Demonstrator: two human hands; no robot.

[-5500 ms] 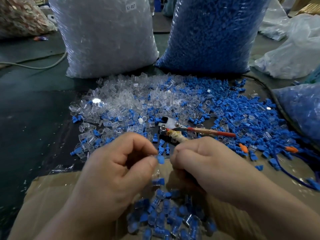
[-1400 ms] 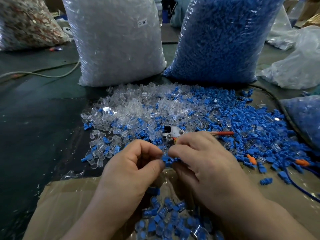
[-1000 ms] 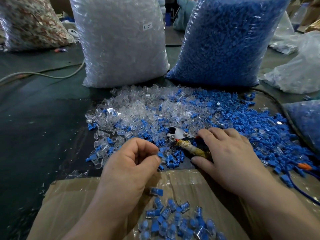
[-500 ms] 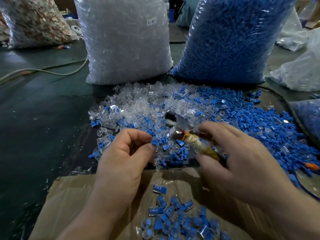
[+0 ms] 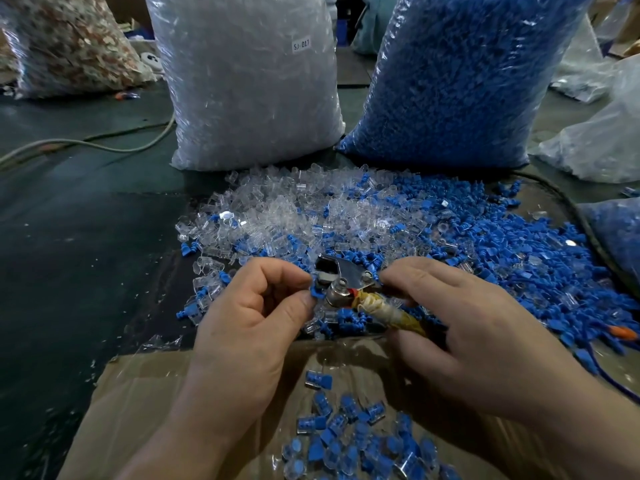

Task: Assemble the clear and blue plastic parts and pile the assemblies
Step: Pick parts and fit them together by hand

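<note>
My left hand (image 5: 249, 320) pinches a small blue and clear part (image 5: 316, 292) between thumb and forefinger, right against the metal jaws of a pair of pliers (image 5: 341, 278). My right hand (image 5: 460, 327) grips the pliers by their tape-wrapped handle (image 5: 391, 311). Loose clear parts (image 5: 277, 216) and blue parts (image 5: 502, 244) lie spread on the dark table beyond my hands. A pile of finished assemblies (image 5: 349, 434) sits on the plastic-covered cardboard (image 5: 131, 393) in front of me.
A tall bag of clear parts (image 5: 249, 81) and a tall bag of blue parts (image 5: 460, 77) stand behind the spread. Another blue bag (image 5: 620, 237) lies at the right edge. A cable (image 5: 86, 143) runs across the table at the left.
My right hand let go of the part, picked the pliers up off the table and brought their jaws to the part held in my left hand.
</note>
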